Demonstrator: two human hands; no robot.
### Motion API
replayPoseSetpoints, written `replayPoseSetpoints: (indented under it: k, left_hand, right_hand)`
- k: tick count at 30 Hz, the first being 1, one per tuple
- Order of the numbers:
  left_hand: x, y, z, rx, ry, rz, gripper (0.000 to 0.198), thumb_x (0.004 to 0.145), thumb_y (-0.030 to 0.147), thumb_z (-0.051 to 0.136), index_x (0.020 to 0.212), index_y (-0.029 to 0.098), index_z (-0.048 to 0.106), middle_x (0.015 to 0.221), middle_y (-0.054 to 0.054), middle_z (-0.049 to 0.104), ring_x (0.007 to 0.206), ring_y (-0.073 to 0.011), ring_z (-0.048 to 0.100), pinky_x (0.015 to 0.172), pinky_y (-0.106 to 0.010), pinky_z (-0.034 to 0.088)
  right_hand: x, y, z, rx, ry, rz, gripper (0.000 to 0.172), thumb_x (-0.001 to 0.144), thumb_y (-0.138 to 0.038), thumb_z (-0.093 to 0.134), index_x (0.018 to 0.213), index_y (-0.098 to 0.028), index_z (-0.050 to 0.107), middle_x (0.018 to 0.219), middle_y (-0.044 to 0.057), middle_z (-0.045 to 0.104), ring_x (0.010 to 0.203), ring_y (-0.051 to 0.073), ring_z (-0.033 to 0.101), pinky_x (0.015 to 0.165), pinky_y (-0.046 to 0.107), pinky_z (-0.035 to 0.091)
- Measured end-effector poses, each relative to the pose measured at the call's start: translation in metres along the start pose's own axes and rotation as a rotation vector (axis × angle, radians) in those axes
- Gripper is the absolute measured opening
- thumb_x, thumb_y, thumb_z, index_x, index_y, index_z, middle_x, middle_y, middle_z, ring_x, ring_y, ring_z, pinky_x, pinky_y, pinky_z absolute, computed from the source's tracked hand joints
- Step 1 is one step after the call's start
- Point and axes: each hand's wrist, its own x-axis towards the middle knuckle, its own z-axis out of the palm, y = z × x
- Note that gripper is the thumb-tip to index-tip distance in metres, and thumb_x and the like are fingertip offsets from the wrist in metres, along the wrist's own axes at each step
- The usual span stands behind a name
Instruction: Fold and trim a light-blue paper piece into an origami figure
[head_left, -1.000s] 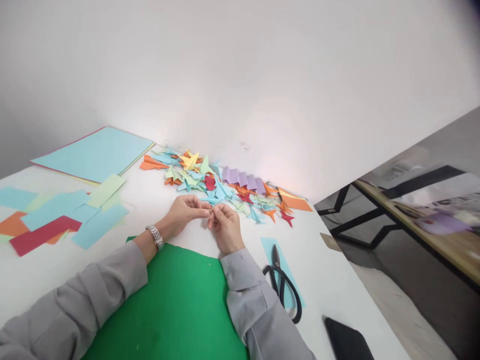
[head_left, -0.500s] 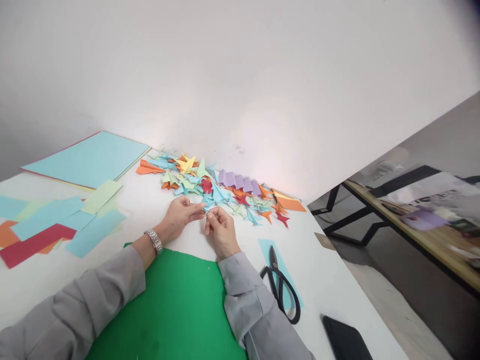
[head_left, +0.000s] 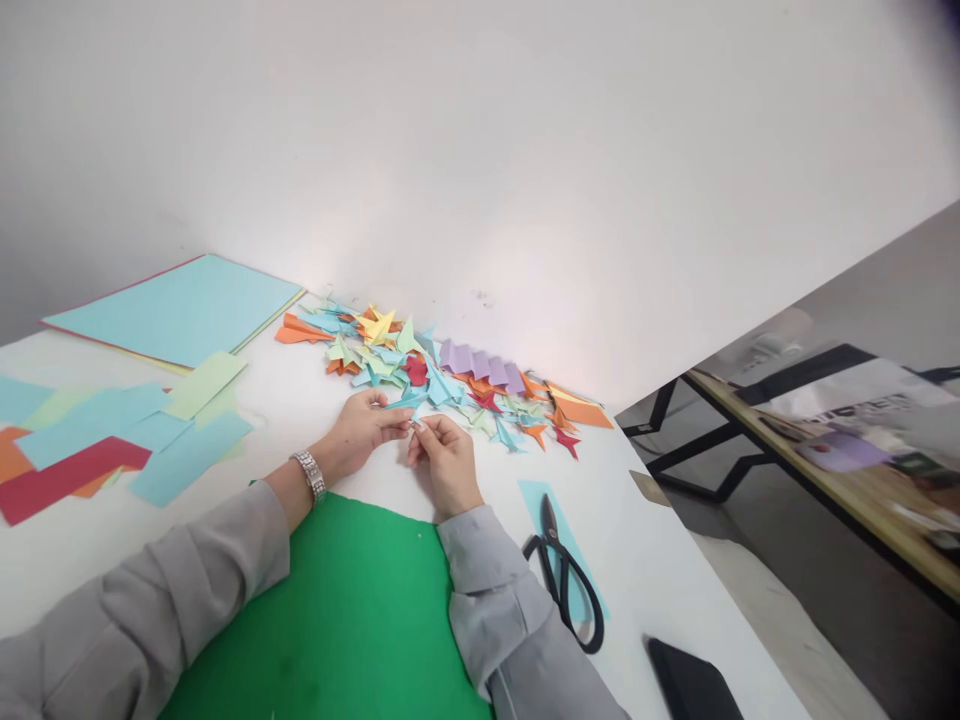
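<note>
Between my hands is a small light-blue piece of paper [head_left: 409, 401], just in front of a heap of folded paper shapes [head_left: 382, 360]. My left hand [head_left: 361, 432], with a metal watch on its wrist, pinches it between thumb and fingers. On the other side my right hand [head_left: 448, 462] has thumb and forefinger closed on its near end, fingers curled. The fingertips of both hands nearly touch and partly cover the paper. A purple pleated strip [head_left: 480, 365] lies on the heap behind my right hand.
Coloured paper strips [head_left: 97, 430] and large sheets [head_left: 180, 310] lie left. Black scissors [head_left: 562, 575] rest on a blue strip at right, near a black phone-like object [head_left: 694, 680]. A green surface [head_left: 345, 610] is under my forearms. Another table [head_left: 825, 470] stands far right.
The light-blue paper shows more clearly above my left fingers. Both hands stay close together with only slight finger movement, and the view has shifted a little.
</note>
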Motion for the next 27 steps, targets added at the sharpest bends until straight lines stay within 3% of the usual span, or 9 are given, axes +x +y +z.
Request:
replayPoseSetpoints:
  k: [3,10,16,22,27]
  left_hand:
    - [0.0,0.0009,-0.0004,-0.023,-0.015,0.0,0.036,0.063,0.007,0.072,0.069,0.018,0.038,0.053,0.001,0.06,0.053,-0.0126,0.062,0.057,-0.025,0.051]
    - [-0.0002,0.002,0.0002,-0.037,-0.029,-0.016,0.035,0.064,0.005,0.071,0.068,0.018,0.039,0.052,0.001,0.059,0.052,-0.013,0.061,0.056,-0.025,0.05]
    - [-0.0012,0.0045,0.0033,-0.065,0.035,-0.016,0.035,0.063,0.004,0.073,0.072,0.017,0.042,0.056,0.0,0.061,0.054,-0.0109,0.062,0.058,-0.023,0.05]
    - [-0.001,0.0017,0.0058,0.025,0.18,0.052,0.04,0.06,0.004,0.076,0.087,0.015,0.049,0.066,0.0,0.064,0.056,-0.0131,0.065,0.062,-0.029,0.054]
    - [0.0018,-0.0032,0.0036,0.167,0.154,0.111,0.04,0.057,0.01,0.079,0.092,0.011,0.058,0.071,-0.002,0.066,0.057,-0.0122,0.064,0.061,-0.028,0.055]
  right_hand:
    - [0.0003,-0.0006,-0.0002,0.07,-0.014,0.05,0.022,0.07,-0.037,0.069,0.068,-0.017,0.06,0.054,-0.002,0.063,0.041,0.01,0.057,0.041,0.021,0.042]
    - [0.0001,0.001,-0.001,0.137,-0.023,0.068,0.022,0.068,-0.036,0.071,0.069,-0.017,0.061,0.057,-0.001,0.064,0.04,0.01,0.057,0.039,0.02,0.042]
    - [-0.0002,-0.0002,-0.0008,0.142,0.02,0.067,0.023,0.07,-0.038,0.068,0.07,-0.016,0.061,0.055,-0.001,0.062,0.039,0.01,0.056,0.038,0.022,0.041]
    - [-0.0031,-0.0035,-0.001,-0.021,0.213,-0.077,0.019,0.071,-0.034,0.066,0.067,-0.017,0.058,0.052,-0.004,0.057,0.041,0.009,0.051,0.043,0.022,0.041]
    - [-0.0042,-0.0025,0.0016,-0.137,0.172,-0.051,0.021,0.073,-0.034,0.063,0.063,-0.017,0.057,0.049,-0.004,0.056,0.04,0.008,0.048,0.042,0.022,0.037]
